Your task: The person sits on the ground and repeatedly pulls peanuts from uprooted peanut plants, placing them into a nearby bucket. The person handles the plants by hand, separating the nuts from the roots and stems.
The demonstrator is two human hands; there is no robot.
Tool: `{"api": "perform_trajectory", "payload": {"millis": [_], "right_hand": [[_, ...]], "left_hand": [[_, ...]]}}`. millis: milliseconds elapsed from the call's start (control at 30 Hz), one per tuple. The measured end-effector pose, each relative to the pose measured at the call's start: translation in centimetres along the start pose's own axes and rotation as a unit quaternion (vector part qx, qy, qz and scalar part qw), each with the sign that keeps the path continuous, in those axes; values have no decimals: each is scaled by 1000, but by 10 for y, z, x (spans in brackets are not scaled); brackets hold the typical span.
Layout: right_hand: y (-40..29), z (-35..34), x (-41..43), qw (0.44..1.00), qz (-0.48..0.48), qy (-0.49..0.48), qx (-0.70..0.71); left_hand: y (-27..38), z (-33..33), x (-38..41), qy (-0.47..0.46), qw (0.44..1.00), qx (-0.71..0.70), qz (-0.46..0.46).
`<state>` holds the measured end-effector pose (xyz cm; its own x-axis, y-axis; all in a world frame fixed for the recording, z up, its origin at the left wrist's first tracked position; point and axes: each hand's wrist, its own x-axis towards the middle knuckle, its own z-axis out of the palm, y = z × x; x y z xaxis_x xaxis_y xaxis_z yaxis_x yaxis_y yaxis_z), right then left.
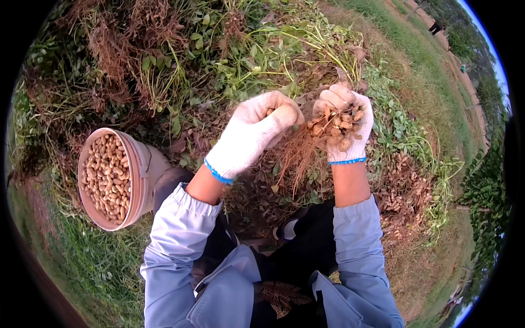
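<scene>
My left hand (256,133), in a white knit glove with a blue cuff edge, is closed around a few peanut pods (269,111), one showing between thumb and fingers. Just to its right, my right hand (346,121), gloved alike, grips the stems of a pulled peanut plant (336,69). The plant's pod cluster (342,123) lies against the palm and wrist, and its thin brown roots (301,153) hang towards my left hand. The leafy stems point away from me. At the left a pale bucket (141,180) holds many loose peanuts (107,176).
Heaped peanut plants with upturned roots (119,45) lie ahead and to the left. More plants bearing pods (398,197) lie beside my right forearm. My legs and a shoe (289,230) are below. Grass spreads along both sides, and distant people (435,28) stand at the upper right.
</scene>
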<state>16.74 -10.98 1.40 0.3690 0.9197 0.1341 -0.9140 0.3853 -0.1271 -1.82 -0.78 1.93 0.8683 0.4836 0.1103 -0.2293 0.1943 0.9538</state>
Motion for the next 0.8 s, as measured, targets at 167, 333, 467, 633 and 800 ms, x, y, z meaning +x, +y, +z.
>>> {"api": "perform_trajectory", "payload": {"millis": [167,333,467,633,800], "right_hand": [[9,2,0,999,-10,18,-39],[13,-6,1,998,-1,8,-61],[9,-11,2,1000,11,-23,-4],[5,-13,2,1000,6,-6,8],[-6,-7,0,986,-75,73,-130]], "left_hand": [[-4,11,0,-11,844,492,215],[-25,17,7,-6,810,542,224],[-43,15,10,1,969,208,134],[-19,18,3,-39,992,-20,-116],[-8,5,5,-5,982,166,-84]]}}
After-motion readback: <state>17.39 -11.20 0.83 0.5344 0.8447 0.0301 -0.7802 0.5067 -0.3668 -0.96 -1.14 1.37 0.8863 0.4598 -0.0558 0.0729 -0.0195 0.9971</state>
